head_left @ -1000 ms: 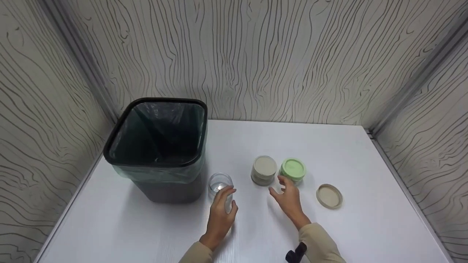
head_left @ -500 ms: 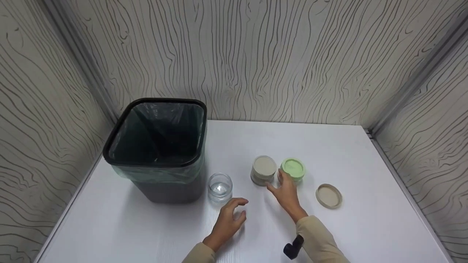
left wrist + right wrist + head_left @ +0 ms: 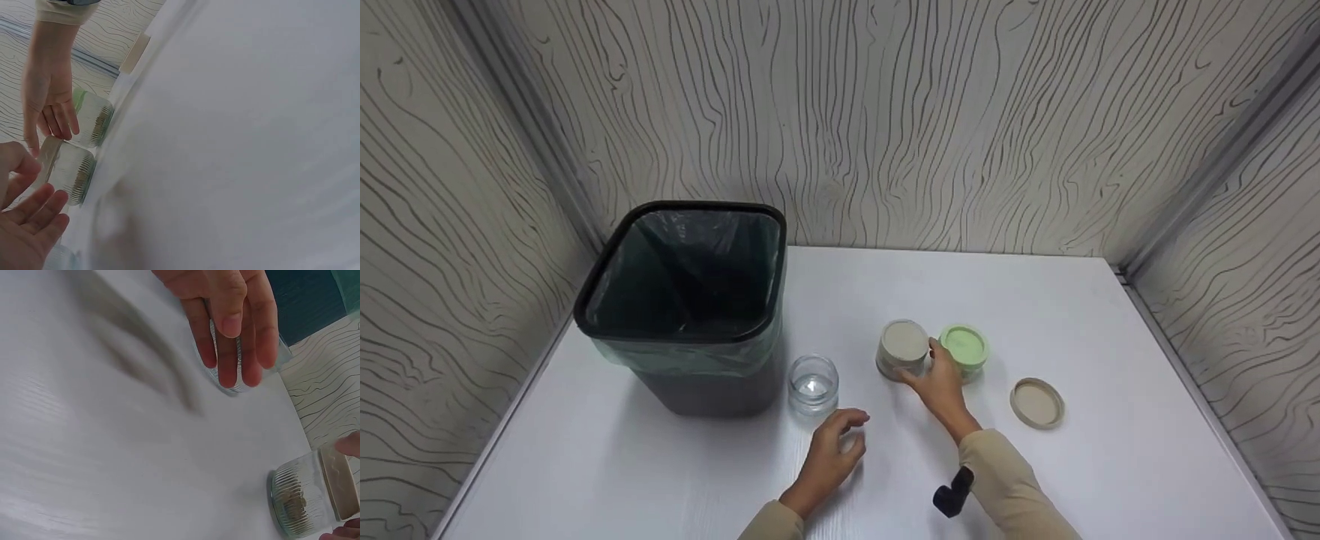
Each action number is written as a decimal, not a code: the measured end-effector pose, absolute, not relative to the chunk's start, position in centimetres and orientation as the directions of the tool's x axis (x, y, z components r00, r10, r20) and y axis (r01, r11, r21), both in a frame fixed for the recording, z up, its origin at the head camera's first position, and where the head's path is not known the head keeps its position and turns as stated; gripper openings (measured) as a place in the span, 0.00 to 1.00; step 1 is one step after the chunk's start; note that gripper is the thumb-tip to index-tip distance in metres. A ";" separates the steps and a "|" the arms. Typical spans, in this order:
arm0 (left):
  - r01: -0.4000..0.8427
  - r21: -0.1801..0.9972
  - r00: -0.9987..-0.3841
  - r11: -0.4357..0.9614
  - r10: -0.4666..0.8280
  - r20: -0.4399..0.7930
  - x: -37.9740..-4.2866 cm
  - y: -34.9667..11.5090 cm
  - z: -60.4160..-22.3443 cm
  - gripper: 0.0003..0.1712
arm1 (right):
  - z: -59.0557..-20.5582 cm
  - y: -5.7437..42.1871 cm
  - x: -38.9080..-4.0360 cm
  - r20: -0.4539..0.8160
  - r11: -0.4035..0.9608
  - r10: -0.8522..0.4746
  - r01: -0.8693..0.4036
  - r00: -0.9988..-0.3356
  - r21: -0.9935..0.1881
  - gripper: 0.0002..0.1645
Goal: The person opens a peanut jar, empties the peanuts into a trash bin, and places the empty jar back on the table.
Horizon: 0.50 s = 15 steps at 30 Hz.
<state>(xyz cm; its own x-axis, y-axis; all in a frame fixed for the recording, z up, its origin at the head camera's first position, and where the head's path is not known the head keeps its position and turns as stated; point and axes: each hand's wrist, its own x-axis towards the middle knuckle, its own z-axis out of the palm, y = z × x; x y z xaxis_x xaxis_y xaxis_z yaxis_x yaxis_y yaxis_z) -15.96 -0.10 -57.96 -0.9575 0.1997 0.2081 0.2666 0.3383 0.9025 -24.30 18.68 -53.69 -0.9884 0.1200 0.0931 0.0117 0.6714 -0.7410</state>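
In the head view, my right hand (image 3: 939,386) is at the near right side of a ribbed glass jar with a beige lid (image 3: 904,341). Its thumb and fingers are spread to either side of the jar, with the fingertips close to the lid (image 3: 339,481). Something brownish lies in the bottom of this jar (image 3: 76,177). Just right of it stands a second jar with a green lid (image 3: 964,346), partly behind my right hand. My left hand (image 3: 829,459) hovers with loosely bent fingers and nothing in them, just in front of a lidless clear glass jar (image 3: 813,384).
A dark bin (image 3: 720,390) with a green liner and black rim stands on the left of the white table (image 3: 1020,292). On the right lies a loose beige lid (image 3: 1036,403). Wood-patterned panels (image 3: 840,120) enclose the back and sides.
My left hand has drawn away from the open glass jar, toward me and slightly right. My right hand has moved left from near the green-lidded jar to the beige-lidded one.
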 end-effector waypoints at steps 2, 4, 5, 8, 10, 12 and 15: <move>0.288 0.897 -0.953 0.335 0.192 0.234 -15.9 -0.1 -58.1 0.16 | -53.6 18.6 -24.5 0.064 0.670 0.122 0.035 -0.990 -0.742 0.48; 0.304 0.894 -0.949 0.330 0.188 0.254 -15.9 -0.1 -58.3 0.16 | -53.5 18.6 -24.6 0.041 0.663 0.123 0.051 -0.992 -0.747 0.50; 0.310 0.892 -0.947 0.328 0.186 0.261 -15.8 -0.1 -58.3 0.16 | -53.5 18.5 -24.7 0.033 0.659 0.123 0.057 -0.992 -0.750 0.50; 0.316 0.893 -0.945 0.320 0.185 0.268 -15.8 -0.1 -58.4 0.16 | -53.5 18.4 -24.9 0.025 0.650 0.125 0.063 -0.992 -0.757 0.52; 0.303 0.900 -0.949 0.314 0.185 0.255 -15.7 -0.1 -58.3 0.16 | -53.5 18.2 -25.1 0.030 0.653 0.129 0.062 -0.991 -0.755 0.52; 0.294 0.904 -0.951 0.309 0.187 0.246 -15.7 0.0 -58.3 0.16 | -53.6 18.1 -25.3 0.028 0.650 0.135 0.067 -0.990 -0.757 0.53; 0.292 0.907 -0.952 0.303 0.182 0.245 -15.6 0.0 -58.2 0.15 | -53.7 17.9 -25.5 0.029 0.647 0.142 0.070 -0.989 -0.759 0.54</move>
<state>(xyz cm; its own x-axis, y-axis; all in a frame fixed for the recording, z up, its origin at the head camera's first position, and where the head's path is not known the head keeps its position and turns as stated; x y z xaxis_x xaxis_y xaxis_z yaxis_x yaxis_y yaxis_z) -15.55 0.00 -58.23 -0.9522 0.1819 0.2454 0.2917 0.3032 0.9072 -25.50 17.95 -53.71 -0.9895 0.1416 0.0289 0.0705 0.6473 -0.7590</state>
